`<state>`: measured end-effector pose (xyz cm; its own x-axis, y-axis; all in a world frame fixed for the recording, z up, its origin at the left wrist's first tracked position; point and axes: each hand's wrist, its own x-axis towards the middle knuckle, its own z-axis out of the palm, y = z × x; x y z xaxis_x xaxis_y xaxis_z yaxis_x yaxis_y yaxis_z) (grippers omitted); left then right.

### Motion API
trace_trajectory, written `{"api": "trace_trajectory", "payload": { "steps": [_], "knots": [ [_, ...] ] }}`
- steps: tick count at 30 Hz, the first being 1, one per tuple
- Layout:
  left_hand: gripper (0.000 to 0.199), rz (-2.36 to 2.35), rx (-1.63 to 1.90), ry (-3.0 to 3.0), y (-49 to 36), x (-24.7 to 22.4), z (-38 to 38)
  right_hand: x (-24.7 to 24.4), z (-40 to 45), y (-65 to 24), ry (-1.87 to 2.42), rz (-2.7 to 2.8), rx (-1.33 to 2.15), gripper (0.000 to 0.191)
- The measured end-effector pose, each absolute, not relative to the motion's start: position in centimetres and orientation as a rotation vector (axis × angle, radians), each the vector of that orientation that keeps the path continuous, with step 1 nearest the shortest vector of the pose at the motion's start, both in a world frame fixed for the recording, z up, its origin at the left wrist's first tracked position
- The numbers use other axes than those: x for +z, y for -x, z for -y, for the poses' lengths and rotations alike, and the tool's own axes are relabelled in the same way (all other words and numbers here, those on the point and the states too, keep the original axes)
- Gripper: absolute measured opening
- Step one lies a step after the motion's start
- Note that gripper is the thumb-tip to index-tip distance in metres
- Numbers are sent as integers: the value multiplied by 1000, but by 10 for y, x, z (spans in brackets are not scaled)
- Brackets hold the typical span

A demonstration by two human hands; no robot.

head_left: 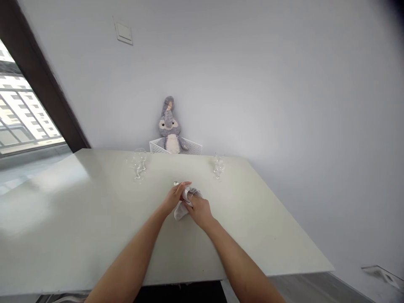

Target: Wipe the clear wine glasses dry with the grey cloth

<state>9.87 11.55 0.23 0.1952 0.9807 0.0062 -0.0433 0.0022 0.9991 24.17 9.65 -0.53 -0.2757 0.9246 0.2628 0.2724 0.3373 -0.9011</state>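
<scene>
My left hand point(174, 198) is closed around a small stemmed glass point(186, 193), which lies tilted on its side above the table. The glass's foot point(176, 183) pokes out past the fingers on the far left, and its mouth faces my right hand point(200, 210). That hand is closed on a whitish-grey cloth point(181, 212), its fingertips at or inside the glass's mouth. Part of the cloth hangs below both hands and another fold shows beyond the right knuckles. The fingers hide most of the bowl.
Clear stemmed glasses point(138, 165) stand at the back left of the pale table point(104, 235), and more glasses point(217, 167) at the back right. Behind the far edge, a grey plush toy point(172, 143) sits in a white perforated basket point(195, 147) against the wall.
</scene>
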Motion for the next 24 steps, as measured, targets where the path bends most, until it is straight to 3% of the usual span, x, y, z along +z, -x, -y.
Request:
{"api": "trace_trajectory", "payload": {
  "steps": [2, 7, 9, 15, 21, 24],
  "knots": [
    [54, -1020, 1076, -1299, -99, 1, -116, -5, -98, -242, 1111, 1686, 1006, 23],
    [59, -839, 1053, -1384, -99, 5, -110, -3, -107, -249, 880, 1093, 1601, 30],
    [57, -815, 1114, -1375, -99, 7, -110, -3, -106, -249, 837, 1121, 1582, 30],
    [53, -1000, 1143, -1276, -98, 0, -117, -5, -96, -240, 1069, 1689, 926, 20],
    [53, -841, 1099, -1336, -99, 7, -111, -4, -101, -244, 883, 1135, 1553, 31],
    [55, -858, 1119, -1363, -98, 8, -111, -6, -98, -241, 917, 1325, 1436, 34]
  ]
}}
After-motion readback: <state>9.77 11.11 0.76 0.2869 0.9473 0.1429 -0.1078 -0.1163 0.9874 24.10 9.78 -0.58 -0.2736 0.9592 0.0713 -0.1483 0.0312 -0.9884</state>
